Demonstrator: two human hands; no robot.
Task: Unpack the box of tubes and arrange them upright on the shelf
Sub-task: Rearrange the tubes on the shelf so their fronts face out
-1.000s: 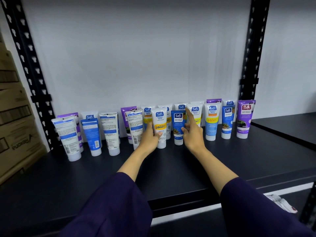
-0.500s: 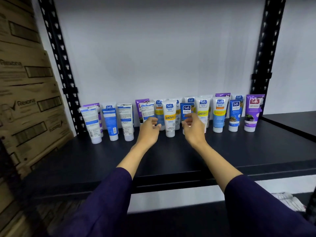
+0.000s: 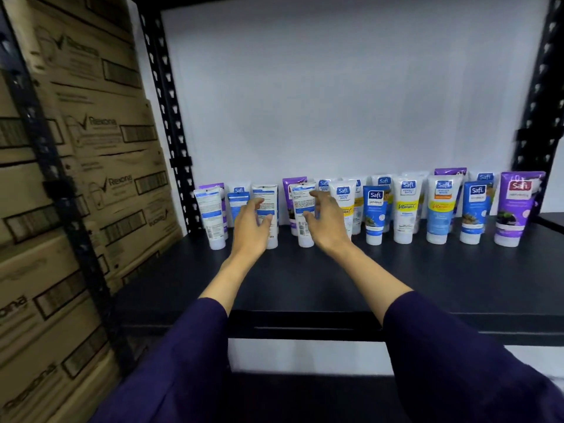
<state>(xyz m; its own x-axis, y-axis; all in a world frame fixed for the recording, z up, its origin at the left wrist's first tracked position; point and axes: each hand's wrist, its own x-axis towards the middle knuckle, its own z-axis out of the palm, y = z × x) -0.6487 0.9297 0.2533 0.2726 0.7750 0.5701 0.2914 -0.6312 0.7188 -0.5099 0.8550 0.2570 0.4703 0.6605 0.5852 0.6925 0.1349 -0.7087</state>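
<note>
1. Both hands have slid leftward along the row since a second ago, away from the yellow-banded tube [image 3: 344,206] and blue tube [image 3: 374,213] in the middle, toward tubes standing with their printed backs facing out
2. The left hand [image 3: 251,227] hovers in front of one back-facing tube [image 3: 266,209], fingers loosely curved and spread, holding nothing; whether the fingertips touch it cannot be told
3. The right hand [image 3: 327,222] reaches beside another back-facing tube [image 3: 303,213], fingers parted and bent, thumb close to its lower body, with no firm hold yet
4. All tubes stand upright on their caps at the back of the dark shelf [image 3: 427,279], against the white wall; no box of tubes shows, only stacked cardboard cartons [image 3: 76,166] at the left
5. Unpacking looks finished; the shift suggests tidying, probably turning these tubes label-forward
</note>
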